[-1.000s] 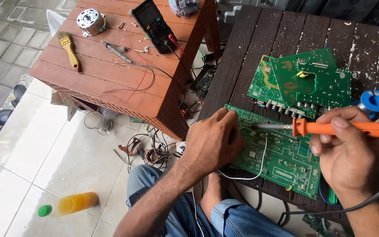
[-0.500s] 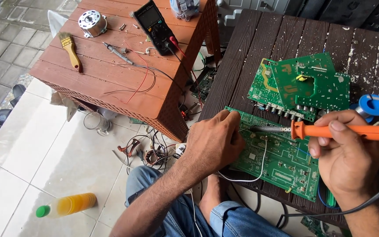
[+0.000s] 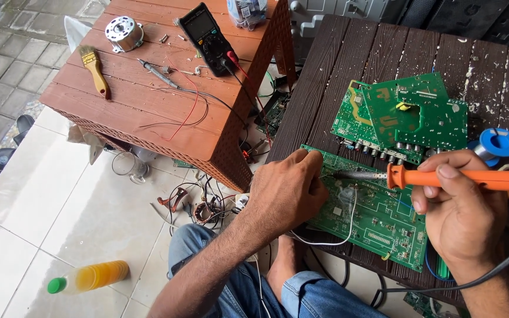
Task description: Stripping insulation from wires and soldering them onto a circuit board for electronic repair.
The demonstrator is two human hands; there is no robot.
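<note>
- Now soldering: right hand (image 3: 463,218) grips the iron (image 3: 437,176), tip on the board (image 3: 378,218) lying on the dark table (image 3: 337,76).
- Left hand (image 3: 287,191) pinches solder wire (image 3: 331,238) there.
- Next likely needs steady feeding at the joint.

Circuit board (image 3: 378,218) on dark table (image 3: 354,65); second board (image 3: 407,118) behind; multimeter (image 3: 210,38) on left table (image 3: 148,118).

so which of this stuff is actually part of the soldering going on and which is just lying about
In use:
- soldering iron, orange handle, held in the right hand
- green circuit board, steadied by the left hand
- white wire on that board

Lying about:
- stacked green boards
- blue solder spool
- multimeter
- paintbrush
- small motor
- yellow bottle on the floor
</note>
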